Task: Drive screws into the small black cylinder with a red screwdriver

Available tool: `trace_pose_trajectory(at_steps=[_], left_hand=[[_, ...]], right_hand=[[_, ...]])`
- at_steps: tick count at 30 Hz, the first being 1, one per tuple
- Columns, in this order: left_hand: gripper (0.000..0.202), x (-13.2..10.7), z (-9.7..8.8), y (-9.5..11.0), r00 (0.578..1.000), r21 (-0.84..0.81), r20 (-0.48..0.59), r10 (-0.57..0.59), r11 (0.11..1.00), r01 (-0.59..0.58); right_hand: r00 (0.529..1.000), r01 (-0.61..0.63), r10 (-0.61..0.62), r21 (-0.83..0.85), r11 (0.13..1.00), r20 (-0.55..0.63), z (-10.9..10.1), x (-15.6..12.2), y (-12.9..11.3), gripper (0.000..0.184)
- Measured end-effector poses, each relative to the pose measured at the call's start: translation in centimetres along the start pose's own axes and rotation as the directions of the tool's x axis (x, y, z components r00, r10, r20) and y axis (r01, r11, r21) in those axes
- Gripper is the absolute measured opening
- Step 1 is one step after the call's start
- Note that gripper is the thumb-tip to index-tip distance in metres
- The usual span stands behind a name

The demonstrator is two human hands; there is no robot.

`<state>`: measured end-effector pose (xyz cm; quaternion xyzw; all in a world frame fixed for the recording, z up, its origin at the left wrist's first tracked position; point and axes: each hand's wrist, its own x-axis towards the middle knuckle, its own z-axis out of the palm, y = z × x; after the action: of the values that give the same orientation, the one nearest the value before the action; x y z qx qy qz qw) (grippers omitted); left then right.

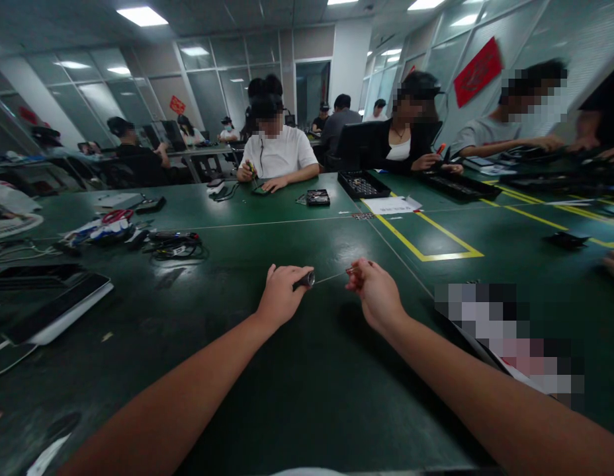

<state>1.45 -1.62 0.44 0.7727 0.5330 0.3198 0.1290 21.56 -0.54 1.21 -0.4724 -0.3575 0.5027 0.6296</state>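
Seen from the wearer's head, the left hand [281, 297] has its fingers closed around a short dark cylinder [304, 281], whose open end faces the right hand [381, 296]. That right hand, just across a gap, pinches a small reddish piece [350, 271] between its fingertips; what it is, I can't make out. A thin pale line [331, 277] runs between the two, rod or thread, hard to say. Both hands are over the green tabletop [307, 396]. Left of the left hand and farther off lies a black cable bundle [175, 246]; beyond the right hand, a white paper sheet [392, 205] and a black tray [362, 185].
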Motion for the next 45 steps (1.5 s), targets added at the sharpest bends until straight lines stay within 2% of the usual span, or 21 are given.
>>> trace_pose_trajectory(at_steps=[4, 9, 16, 31, 41, 45], left_hand=[[0.036, 0.2, 0.1, -0.3, 0.998, -0.024, 0.024, -0.056, 0.998, 0.056], [0.037, 0.2, 0.3, -0.4, 0.999, -0.039, 0.009, -0.041, 0.998, 0.042], [0.037, 0.2, 0.4, -0.5, 0.999, -0.049, 0.015, -0.029, 0.998, 0.030], [0.038, 0.1, 0.3, -0.2, 0.999, -0.067, 0.036, -0.035, 0.997, 0.037], [0.040, 0.1, 0.3, -0.5, 0.999, -0.084, 0.045, 0.005, 0.996, -0.001], [0.039, 0.0, 0.3, -0.4, 0.999, -0.086, 0.042, -0.001, 0.996, 0.005]], right_hand=[[0.998, 0.053, -0.053, -0.019, 0.998, -0.024, 0.1, -0.1, 0.1, 0.024], [0.987, 0.150, -0.146, -0.075, 0.986, 0.059, 0.6, -0.9, -0.1, 0.026], [0.979, 0.191, -0.180, -0.121, 0.974, 0.096, 0.6, -0.8, 0.1, 0.027], [0.991, 0.127, -0.122, -0.127, 0.984, 0.045, 0.5, -0.8, -0.5, 0.033], [0.999, -0.039, 0.039, -0.022, 0.999, 0.014, 0.3, -0.5, -0.5, 0.033], [1.000, 0.017, -0.016, -0.113, 0.993, 0.012, 0.3, -0.6, -0.7, 0.037]])
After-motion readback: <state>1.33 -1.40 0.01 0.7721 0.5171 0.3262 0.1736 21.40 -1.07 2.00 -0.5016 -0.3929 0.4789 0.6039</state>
